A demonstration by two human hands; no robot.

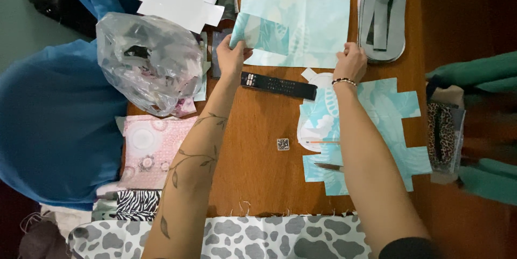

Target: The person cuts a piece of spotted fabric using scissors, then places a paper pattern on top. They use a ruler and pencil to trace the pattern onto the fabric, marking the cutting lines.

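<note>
Both hands (232,57) (350,62) gripping pale-blue fabric (301,27) above black remote (278,85); risked uneven fold from slipping edge.

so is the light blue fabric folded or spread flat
Partly folded: the left hand turns one corner of the light blue fabric over; the rest lies flat.

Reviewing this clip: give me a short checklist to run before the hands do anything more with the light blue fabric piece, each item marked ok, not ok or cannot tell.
1. Left hand grips the light blue fabric piece at its folded left corner: ok.
2. Right hand pinches its lower edge: ok.
3. Fabric lies flat: not ok, left corner turned over.
4. Black remote clear of the fabric: ok, just below it.
5. Plastic bag off the fabric: ok, beside it.
6. Pencil on the cut blue pattern piece: ok.
</note>
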